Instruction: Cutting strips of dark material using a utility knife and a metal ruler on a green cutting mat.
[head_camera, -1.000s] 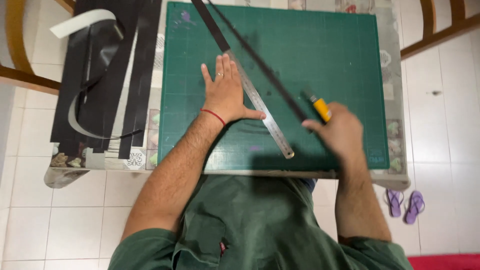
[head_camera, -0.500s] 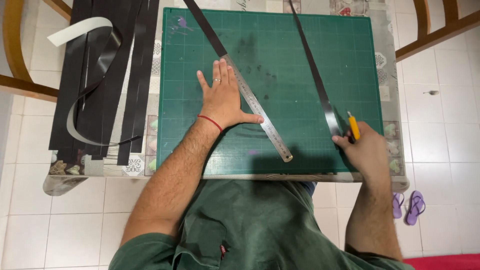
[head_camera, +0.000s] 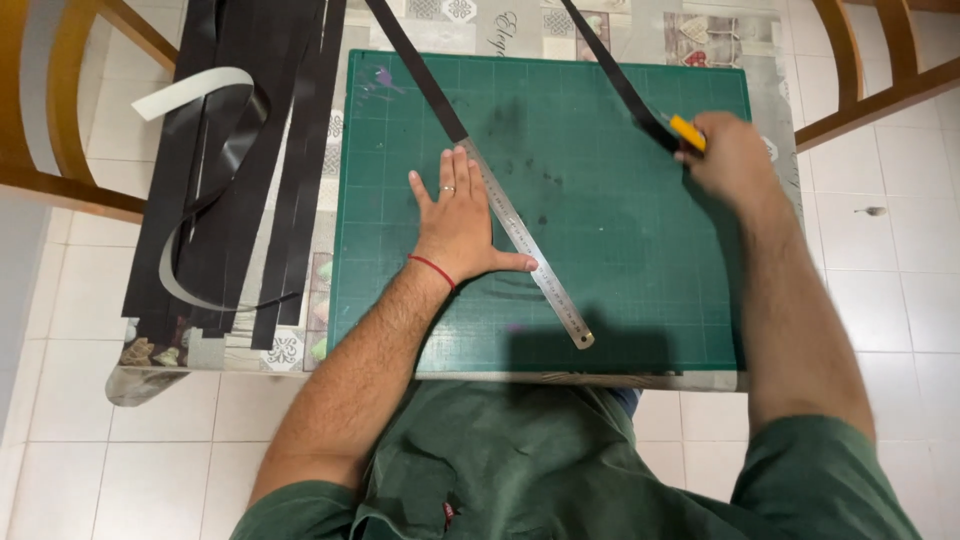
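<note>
The left hand (head_camera: 460, 225) is pressing flat, fingers spread, on a steel ruler (head_camera: 525, 250) lying slantwise across the green cutting mat (head_camera: 620, 250), its long axis running from upper left down to lower right. A black strip (head_camera: 415, 65) is running on up-left in line with the ruler. The right hand (head_camera: 735, 160) is curling tight around a yellow knife (head_camera: 685, 130) at the mat's upper right (a bit blurred there), well apart from the ruler, and a second thin black strip (head_camera: 605, 65) is reaching from that hand up off the mat. More glossy black strips (head_camera: 240, 160) are lying loose on the bench (head_camera: 770, 90), left of the mat.
</note>
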